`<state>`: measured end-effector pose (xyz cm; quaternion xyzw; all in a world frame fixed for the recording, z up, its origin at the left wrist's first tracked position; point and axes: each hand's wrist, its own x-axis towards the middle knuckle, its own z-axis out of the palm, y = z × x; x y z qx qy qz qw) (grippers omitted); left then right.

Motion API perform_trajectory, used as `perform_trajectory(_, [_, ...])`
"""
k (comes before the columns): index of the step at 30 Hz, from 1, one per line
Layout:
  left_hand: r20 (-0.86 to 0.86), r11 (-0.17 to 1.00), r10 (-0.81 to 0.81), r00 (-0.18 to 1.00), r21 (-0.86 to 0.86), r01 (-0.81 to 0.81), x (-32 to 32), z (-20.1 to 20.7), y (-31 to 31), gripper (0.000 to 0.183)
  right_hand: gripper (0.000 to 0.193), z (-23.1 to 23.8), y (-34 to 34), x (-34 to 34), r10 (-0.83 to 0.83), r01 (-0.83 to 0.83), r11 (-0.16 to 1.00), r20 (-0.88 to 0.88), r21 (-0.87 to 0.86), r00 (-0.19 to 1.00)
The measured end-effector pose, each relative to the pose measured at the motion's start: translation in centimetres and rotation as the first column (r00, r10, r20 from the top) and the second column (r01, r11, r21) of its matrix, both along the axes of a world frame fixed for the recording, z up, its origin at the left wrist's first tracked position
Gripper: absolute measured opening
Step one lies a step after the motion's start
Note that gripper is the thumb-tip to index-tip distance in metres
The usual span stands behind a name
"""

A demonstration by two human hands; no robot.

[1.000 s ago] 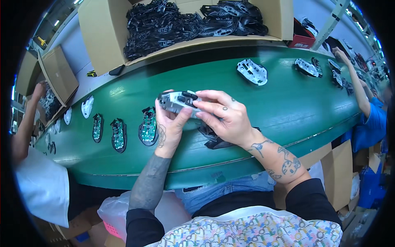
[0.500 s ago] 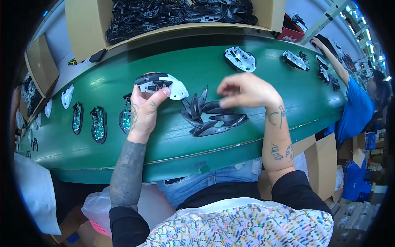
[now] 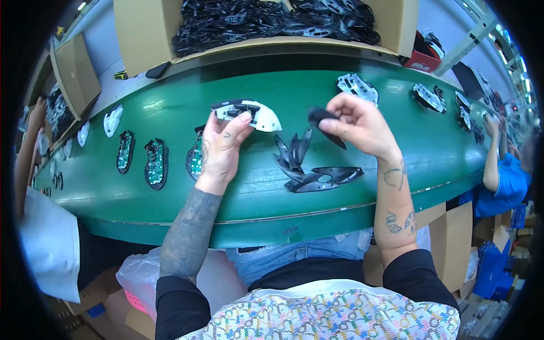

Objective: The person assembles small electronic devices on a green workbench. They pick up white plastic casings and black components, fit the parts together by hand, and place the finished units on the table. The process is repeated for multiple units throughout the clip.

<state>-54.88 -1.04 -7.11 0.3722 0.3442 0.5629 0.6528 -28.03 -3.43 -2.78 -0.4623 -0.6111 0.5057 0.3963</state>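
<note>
left hand: closed on white mouse shell | right hand: pinching black plastic piece

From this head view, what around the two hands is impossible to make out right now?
- Head view: the underside of the white shell is hidden by the left hand.
- Most of the black piece is covered by the right hand; its shape cannot be told.
- The black parts in the cardboard box are tangled, too small to count, and cut off by the top edge.
</note>
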Motion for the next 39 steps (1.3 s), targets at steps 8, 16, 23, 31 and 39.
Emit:
perform_trajectory(8, [-0.06, 0.99, 0.059, 0.996, 0.13, -0.051, 0.5, -1.1, -0.7, 0.046, 0.023, -1.3, -0.7, -5.5, -0.138, 0.182, 0.963, -0.214, 0.2, 0.967])
perform_trajectory(16, [-0.159, 0.946, 0.158, 0.975, 0.307, -0.103, 1.4, 0.0, -1.8, 0.067, 0.021, -1.8, -0.7, -6.6, -0.478, 0.349, 0.718, 0.062, 0.602, 0.876])
perform_trajectory(23, [-0.233, 0.931, 0.211, 0.949, 0.342, -0.123, 1.5, 0.1, -1.9, 0.067, 0.021, -2.4, -0.8, -7.7, -0.421, 0.287, 0.698, 0.053, 0.656, 0.905])
perform_trajectory(31, [0.027, 0.988, 0.088, 0.996, 0.123, -0.09, -0.6, -0.6, -0.4, 0.052, 0.021, -1.2, -0.6, -6.5, -0.251, 0.367, 0.857, -0.33, 0.36, 0.91])
perform_trajectory(39, [0.082, 0.987, 0.027, 0.996, 0.153, -0.039, -0.9, -1.0, -0.6, 0.057, 0.018, -0.1, -0.1, -5.6, -0.53, 0.314, 0.651, 0.118, 0.691, 0.84])
